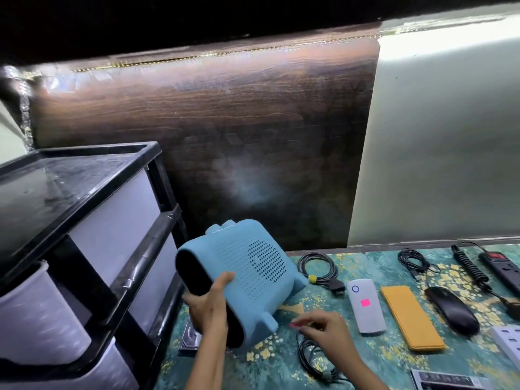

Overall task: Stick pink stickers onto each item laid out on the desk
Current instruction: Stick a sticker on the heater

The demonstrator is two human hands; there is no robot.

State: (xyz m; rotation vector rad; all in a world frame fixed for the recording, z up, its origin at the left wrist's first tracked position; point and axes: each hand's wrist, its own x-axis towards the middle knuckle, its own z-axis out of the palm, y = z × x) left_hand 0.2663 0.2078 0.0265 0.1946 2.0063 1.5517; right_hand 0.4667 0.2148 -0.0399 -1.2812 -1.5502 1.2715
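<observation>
My left hand [209, 304] gripped the blue heater [247, 277] by its near end, holding it tilted over the left end of the desk [380, 364], perforated face toward my right. My right hand [327, 330] pinched a pink sticker [294, 325] at the fingertips, just beside the heater's lower corner. Right hand nearer; I judged the face lay up and left.
</observation>
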